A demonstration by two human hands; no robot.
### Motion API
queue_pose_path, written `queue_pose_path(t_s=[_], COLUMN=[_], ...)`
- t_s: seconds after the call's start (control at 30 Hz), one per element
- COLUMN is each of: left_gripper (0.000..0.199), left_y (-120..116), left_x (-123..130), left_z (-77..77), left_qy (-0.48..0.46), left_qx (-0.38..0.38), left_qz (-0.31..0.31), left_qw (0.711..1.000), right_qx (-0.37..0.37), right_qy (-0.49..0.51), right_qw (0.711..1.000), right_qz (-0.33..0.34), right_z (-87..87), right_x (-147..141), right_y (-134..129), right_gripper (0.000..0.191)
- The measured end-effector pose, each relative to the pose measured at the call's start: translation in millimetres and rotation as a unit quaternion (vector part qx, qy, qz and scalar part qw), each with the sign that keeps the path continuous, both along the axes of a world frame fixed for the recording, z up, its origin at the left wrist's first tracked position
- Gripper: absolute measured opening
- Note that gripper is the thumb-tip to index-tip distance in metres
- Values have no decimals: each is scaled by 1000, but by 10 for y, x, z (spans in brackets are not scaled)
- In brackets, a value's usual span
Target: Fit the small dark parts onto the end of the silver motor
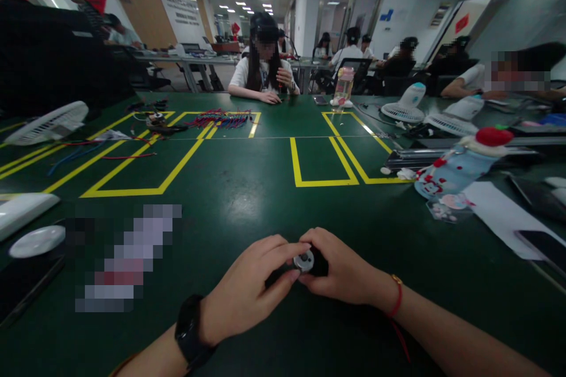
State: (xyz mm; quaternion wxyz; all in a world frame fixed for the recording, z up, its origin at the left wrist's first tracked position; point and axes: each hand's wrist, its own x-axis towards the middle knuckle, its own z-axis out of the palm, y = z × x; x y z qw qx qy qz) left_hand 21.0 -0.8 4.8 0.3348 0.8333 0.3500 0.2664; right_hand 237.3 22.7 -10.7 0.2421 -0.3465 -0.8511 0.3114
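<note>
Between my two hands is a small round metal part (304,260), silver on its face with dark spots like holes; its exact kind cannot be made out. The index finger and thumb of my left hand (250,280) pinch it from the left. From the other side my right hand (345,268) closes round it, fingertips meeting those of the left. Something dark shows inside the curl of the right fingers, too shadowed to tell apart. Both hands are low over the green tabletop (239,188), near its front edge.
To the left lie a blurred-out strip (132,259), a white oval object (38,241) and a phone (30,288). On the right stand a blue bottle (457,165) and white fans (407,103). Bundled wires (221,119) lie farther back, before a seated person (264,65).
</note>
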Motion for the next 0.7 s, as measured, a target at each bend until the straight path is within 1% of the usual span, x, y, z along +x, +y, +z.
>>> queue_pose_path(t_s=[0.1,0.2,0.3,0.4,0.47,0.57,0.7], left_gripper=[30,20,15,18,22,26,35], left_y=[14,50,116,198,248,302,353], left_x=[-14,-46,-83,-112,-128,-151,-191], left_z=[4,-16,-64,-127,-165,-200,-209], left_qy=[-2,-34,-93,-171,-206,-242,-314], left_qx=[-22,-64,-115,-195,-234,-264,-297], left_qz=[23,89,147,179,192,201,203], left_qw=[999,993,978,949,931,912,879], right_qx=[-7,-17,-22,-25,-28,-31,-32], right_qy=[-9,-17,-20,-19,-17,-15,-15], right_qw=[1000,1000,999,999,999,999,999], right_qz=[-1,-9,-11,-11,-11,-10,-6], right_z=[13,31,44,49,50,50,41], right_x=[9,17,21,25,29,34,35], right_y=[4,5,5,3,2,3,13], right_gripper=[34,36,37,38,38,37,37])
